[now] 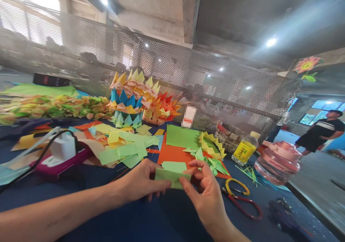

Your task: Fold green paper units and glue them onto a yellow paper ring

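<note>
"So, what do the two hands have between them?"

"A small light-green paper strip (174, 179), just below the centre of the frame. The left hand (151, 179) pinches its left end, and the right hand (203, 186) its right end, with both thumbs in front. The fingers (161, 186) on each side are closed on the paper."

"And just behind it?"

"A paler green paper piece (174, 166); I can't tell whether the two touch. Farther back, an orange sheet (169, 152) lies on the dark blue tabletop (151, 222), partly under a bright green sheet (182, 136). A spiky yellow paper ring (219, 148) sits right of centre, beside some folded green pieces (214, 164)."

"What's over toward the lower right?"

"Scissors (244, 199) with one yellow handle and one red. Above them stand a yellow-labelled bottle (244, 150) and a pink-lidded jug (279, 161)."

"And the left half?"

"Loose green and yellow paper scraps (126, 150) left of centre, then a magenta power strip (60, 163) with a white adapter plugged in. Behind the scraps rise pointed paper rings (134, 91) in yellow, peach, blue and red, near a perforated screen (215, 87)."

"Anyone else?"

"A person (320, 130) standing at the right edge, well apart from the paper."
</note>
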Motion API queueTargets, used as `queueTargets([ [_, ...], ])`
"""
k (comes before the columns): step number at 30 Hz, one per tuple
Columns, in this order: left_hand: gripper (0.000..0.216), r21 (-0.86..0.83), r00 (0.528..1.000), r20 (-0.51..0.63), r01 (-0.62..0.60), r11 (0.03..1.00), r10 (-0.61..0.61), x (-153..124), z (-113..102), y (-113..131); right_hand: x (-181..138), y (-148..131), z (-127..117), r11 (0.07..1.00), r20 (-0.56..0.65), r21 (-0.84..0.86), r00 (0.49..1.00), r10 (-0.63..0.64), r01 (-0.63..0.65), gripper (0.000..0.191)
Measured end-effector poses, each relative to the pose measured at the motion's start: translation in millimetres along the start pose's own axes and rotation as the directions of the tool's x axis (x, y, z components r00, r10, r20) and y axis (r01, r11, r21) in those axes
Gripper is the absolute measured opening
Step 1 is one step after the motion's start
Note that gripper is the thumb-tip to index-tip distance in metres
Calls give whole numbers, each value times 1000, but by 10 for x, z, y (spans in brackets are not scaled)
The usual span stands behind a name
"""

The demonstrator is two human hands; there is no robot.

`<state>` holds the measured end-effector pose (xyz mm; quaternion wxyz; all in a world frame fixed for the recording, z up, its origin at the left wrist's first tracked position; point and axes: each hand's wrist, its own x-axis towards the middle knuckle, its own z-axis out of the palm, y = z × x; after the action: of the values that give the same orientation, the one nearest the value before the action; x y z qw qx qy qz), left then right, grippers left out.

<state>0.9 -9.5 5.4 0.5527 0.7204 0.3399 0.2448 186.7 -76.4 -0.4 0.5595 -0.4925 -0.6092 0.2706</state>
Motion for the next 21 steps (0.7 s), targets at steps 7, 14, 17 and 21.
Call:
queueTargets([
  [7,29,18,1000,-6,-25,1000,26,-4,-5,-4,4,-14,9,994,72,57,993,90,-95,42],
  [14,27,56,998,-13,-68,996,69,-23,10,-5,5,-31,32,968,204,67,953,224,-242,52],
  [17,28,63,995,-2,-100,993,100,-18,17,-20,-1,-44,37,962,209,81,948,239,-261,53],
  [21,28,49,996,5,-88,995,88,-6,27,-23,-1,-50,41,967,205,89,955,217,-239,49],
])
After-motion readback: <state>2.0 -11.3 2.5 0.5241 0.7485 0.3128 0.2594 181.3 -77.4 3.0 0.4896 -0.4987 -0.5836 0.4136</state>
